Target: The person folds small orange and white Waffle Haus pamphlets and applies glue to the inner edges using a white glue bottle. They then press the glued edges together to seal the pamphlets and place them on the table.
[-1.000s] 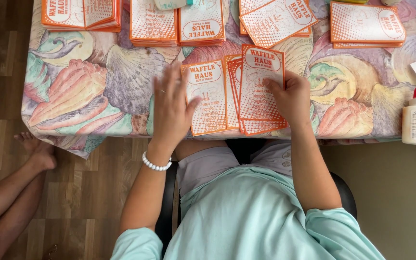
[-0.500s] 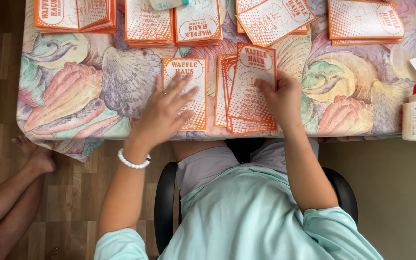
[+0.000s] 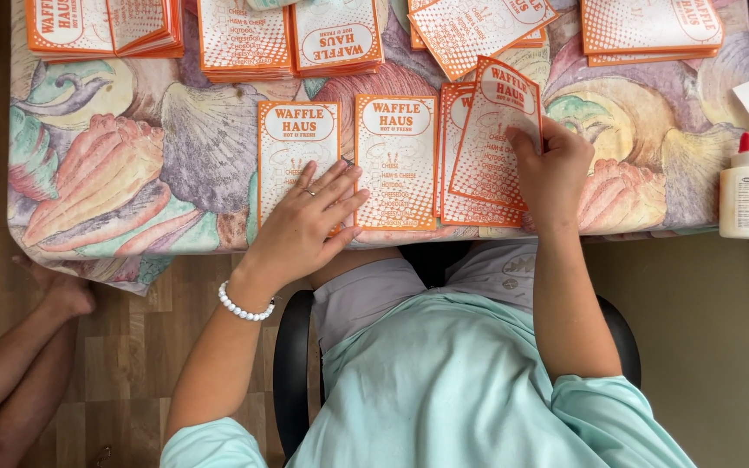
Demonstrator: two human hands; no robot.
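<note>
Compared with half a second earlier, the left hand [image 3: 305, 227] has moved a card further left: one orange-and-white printed card [image 3: 292, 152] now lies apart at the left, and a second card [image 3: 396, 160] lies flat just beside it, where before only one card lay under that hand. The left hand's fingers are spread wide and press flat on the near right corner of the left card, touching the near left edge of the second card. The right hand [image 3: 552, 173] pinches a tilted card [image 3: 496, 130] between thumb and fingers, lifted over the small stack [image 3: 454, 195] at the near table edge.

Each card is a tall rectangle with an orange dotted border, an oval title panel at the far end and orange print below. Further card stacks [image 3: 244, 39] line the far side of the shell-patterned tablecloth [image 3: 132, 165]. A white glue bottle [image 3: 745, 195] with red cap stands at the right.
</note>
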